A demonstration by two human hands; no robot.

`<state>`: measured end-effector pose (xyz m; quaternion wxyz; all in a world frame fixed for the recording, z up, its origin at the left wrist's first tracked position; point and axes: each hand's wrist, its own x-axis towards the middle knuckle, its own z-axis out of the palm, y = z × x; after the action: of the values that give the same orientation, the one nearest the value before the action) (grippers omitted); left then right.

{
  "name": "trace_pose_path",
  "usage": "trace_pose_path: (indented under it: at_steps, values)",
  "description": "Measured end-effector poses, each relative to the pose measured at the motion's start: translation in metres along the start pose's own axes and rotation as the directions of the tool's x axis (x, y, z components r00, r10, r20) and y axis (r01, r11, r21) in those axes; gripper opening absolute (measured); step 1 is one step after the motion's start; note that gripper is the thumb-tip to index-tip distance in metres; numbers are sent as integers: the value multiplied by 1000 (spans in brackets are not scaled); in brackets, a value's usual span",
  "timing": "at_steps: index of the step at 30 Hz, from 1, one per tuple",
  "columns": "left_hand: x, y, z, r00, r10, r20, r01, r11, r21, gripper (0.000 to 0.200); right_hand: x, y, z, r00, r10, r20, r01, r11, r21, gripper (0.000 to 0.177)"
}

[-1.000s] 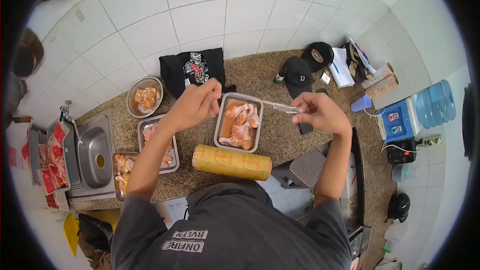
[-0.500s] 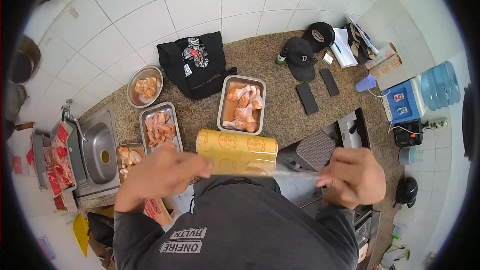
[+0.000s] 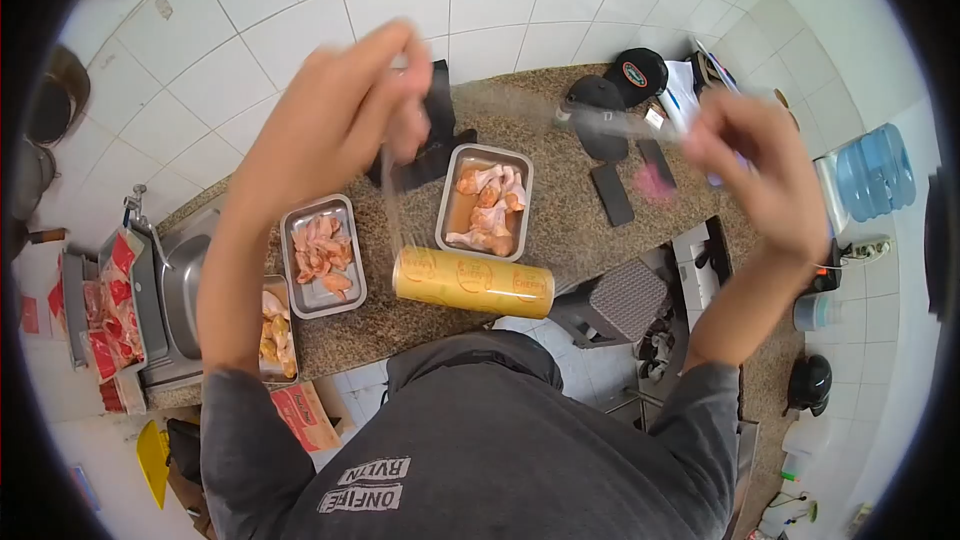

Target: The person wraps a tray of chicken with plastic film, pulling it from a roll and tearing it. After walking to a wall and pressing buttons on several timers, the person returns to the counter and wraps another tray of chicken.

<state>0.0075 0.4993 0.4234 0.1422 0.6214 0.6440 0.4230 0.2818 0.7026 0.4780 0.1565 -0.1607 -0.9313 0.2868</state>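
Observation:
Clear plastic wrap (image 3: 545, 108) stretches between my raised hands, above the counter. My left hand (image 3: 345, 120) pinches one corner, somewhat blurred by motion. My right hand (image 3: 765, 165) grips the other corner with curled fingers. From my hands the film runs down toward a yellow plastic wrap roll (image 3: 475, 283), which lies at the counter's front edge. Beneath the film sits a metal tray (image 3: 441, 230) holding chicken drumsticks (image 3: 488, 205) in brownish liquid. Left of it stands another metal tray (image 3: 290, 285) with raw chicken pieces (image 3: 322, 252).
A third tray with chicken (image 3: 275, 330) stands beside the sink (image 3: 180, 290), partly behind my left arm. A black cloth bag (image 3: 435, 130) lies at the back. Two phones (image 3: 612, 195) and black caps (image 3: 598, 120) are to the right. A grey stool (image 3: 630, 300) stands below the counter.
Both hands have risen and moved forward, away from my body, drawing the plastic wrap out from the roll. The roll has tilted slightly, and my left arm now hides the metal bowl.

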Motion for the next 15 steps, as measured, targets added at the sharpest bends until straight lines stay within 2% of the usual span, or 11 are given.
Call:
trace_pose_path:
  at_steps: [2,3,5,6,7,8,9,11,12,13,15]
  values:
    - [52,-52,13,992,-127,2,127,989,-82,12,58,58,8,993,92,75,-94,996,12,29]
    - [75,-84,20,991,-135,8,135,982,-134,6,83,88,17,987,130,91,-131,991,6,32]
    - [112,-148,37,981,-178,80,193,945,-264,14,125,154,41,959,243,147,-256,963,82,35]
    - [125,-178,45,967,-207,149,246,909,-335,21,137,178,55,926,317,205,-357,912,202,37]
    - [136,-206,54,960,-206,188,255,921,-294,26,147,199,68,885,378,270,-452,836,312,39]
    - [147,-230,64,952,-206,227,262,932,-251,32,153,220,85,874,393,284,-483,767,423,42]
    - [152,-246,75,929,-289,230,358,857,-370,23,160,234,98,864,403,301,-503,686,525,44]
    - [156,-265,98,877,-436,200,478,765,-432,15,164,242,116,829,420,369,-551,502,667,39]
    - [154,-264,102,864,-443,239,502,723,-474,16,164,253,127,834,404,377,-544,484,685,37]
    - [157,-285,112,867,-426,259,497,781,-378,16,166,270,140,836,389,386,-540,462,704,35]
    - [154,-308,130,902,-355,245,427,817,-388,19,171,299,170,810,494,317,-544,431,720,24]
